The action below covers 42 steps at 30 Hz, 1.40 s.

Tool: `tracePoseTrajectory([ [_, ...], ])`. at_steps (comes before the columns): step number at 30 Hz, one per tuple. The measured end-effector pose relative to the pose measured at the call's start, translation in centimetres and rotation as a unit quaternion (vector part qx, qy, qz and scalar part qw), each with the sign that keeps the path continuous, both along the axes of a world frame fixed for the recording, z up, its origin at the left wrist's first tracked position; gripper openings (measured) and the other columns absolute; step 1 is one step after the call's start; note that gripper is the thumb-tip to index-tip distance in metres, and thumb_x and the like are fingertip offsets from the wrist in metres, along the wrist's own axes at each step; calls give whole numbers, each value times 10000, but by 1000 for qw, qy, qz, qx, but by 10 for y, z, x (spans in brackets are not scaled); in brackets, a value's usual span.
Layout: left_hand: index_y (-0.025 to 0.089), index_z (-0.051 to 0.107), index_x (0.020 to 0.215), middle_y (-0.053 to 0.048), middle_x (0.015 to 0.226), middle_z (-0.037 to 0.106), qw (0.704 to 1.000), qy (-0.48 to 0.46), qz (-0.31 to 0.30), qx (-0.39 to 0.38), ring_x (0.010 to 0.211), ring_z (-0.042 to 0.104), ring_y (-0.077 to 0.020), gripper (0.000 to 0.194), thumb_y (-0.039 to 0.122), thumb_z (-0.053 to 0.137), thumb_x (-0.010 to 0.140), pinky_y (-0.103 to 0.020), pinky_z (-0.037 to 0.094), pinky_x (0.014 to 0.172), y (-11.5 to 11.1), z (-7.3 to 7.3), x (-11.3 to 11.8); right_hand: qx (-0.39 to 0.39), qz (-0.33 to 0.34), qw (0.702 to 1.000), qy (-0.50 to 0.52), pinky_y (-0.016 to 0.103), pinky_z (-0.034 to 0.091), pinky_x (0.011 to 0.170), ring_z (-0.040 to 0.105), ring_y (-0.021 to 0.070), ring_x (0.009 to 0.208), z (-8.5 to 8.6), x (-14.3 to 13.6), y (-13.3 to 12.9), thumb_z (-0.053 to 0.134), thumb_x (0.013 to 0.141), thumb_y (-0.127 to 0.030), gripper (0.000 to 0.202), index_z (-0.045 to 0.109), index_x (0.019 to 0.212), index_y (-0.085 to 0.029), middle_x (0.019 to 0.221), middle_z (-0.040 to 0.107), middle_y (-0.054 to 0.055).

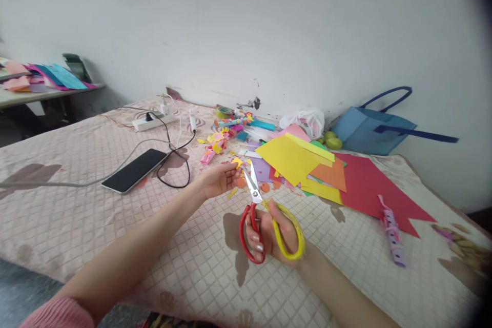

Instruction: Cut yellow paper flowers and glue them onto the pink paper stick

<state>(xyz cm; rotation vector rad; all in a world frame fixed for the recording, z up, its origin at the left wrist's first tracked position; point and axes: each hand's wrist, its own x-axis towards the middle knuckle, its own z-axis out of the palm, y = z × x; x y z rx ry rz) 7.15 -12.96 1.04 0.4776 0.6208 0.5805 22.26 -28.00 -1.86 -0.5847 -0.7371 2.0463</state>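
Note:
My right hand (274, 230) is closed around the handles of a pair of scissors (253, 189), one loop red and the other wrapped in yellow. The blades point up and away from me, slightly parted. Between the thumb and fingertips of my left hand (220, 180) is a small yellow paper piece (238, 162), close to the blade tips. I cannot tell whether a blade touches it. Beyond the hands lie paper scraps, and to their right a yellow paper sheet (292, 156) rests on other coloured sheets.
A phone (134, 170) and cables lie left, near a power strip (148, 122). Right are red paper (369, 184), a rolled purple paper tube (392, 238) and a blue bag (372, 130). Pink and yellow paper pieces (217, 143) are heaped at the back, before the wall.

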Motion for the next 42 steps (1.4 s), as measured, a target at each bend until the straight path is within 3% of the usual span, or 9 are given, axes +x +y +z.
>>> tracePoseTrajectory([
  [27, 98, 629, 789, -28, 643, 640, 999, -2, -25, 24, 562, 611, -77, 112, 138, 548, 856, -168, 506, 567, 2, -4, -1, 1, 7, 1000, -20, 257, 423, 459, 454, 126, 509, 3, 0, 0, 286, 860, -666, 533, 498, 893, -177, 650, 490, 5],
  [36, 113, 633, 785, -34, 686, 670, 992, 31, -33, 119, 576, 630, -85, 20, 127, 646, 790, -184, 516, 585, 4, -9, -3, 6, 6, 999, -31, 263, 429, 466, 444, 119, 499, 4, 1, -1, 299, 846, -682, 543, 496, 892, -179, 652, 493, -1],
  [42, 108, 622, 725, -45, 700, 680, 965, 47, -99, 238, 577, 622, -70, 159, 220, 735, 722, -156, 497, 567, 4, -11, -5, 10, -12, 999, -39, 251, 420, 457, 455, 121, 500, 0, 1, 0, 302, 862, -657, 508, 486, 898, -184, 648, 497, -2],
])
